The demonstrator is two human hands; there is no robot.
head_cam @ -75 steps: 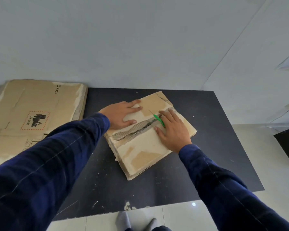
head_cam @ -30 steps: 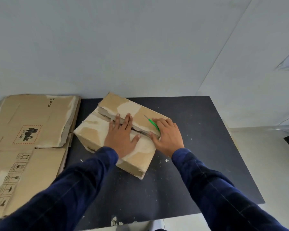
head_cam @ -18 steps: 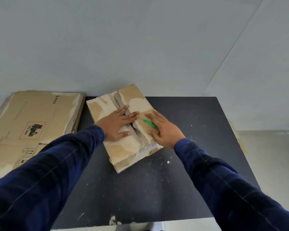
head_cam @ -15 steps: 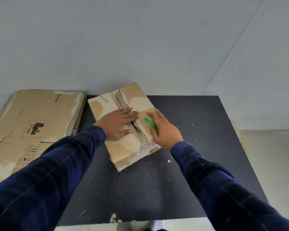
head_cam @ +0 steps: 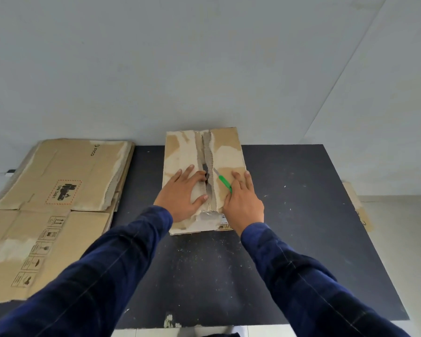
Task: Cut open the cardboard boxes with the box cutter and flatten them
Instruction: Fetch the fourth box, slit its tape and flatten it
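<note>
Torn cardboard box (head_cam: 226,147) on black table (head_cam: 301,215), left hand (head_cam: 182,194) flat on it, right hand (head_cam: 244,204) pinching green box cutter (head_cam: 224,182)

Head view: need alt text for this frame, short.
The left hand presses flat on a worn box at its torn centre seam, while the right hand holds a green box cutter angled toward the seam. The box sits on a black table; flattened boxes lie to its left.

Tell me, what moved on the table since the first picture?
The cardboard box turned round on the black table: its torn seam lay slanted before and now points straight away from the person. The left hand and right hand stayed flat on the flaps either side of the seam, and the right hand kept the green box cutter. The flattened cardboard on the left did not move.
</note>
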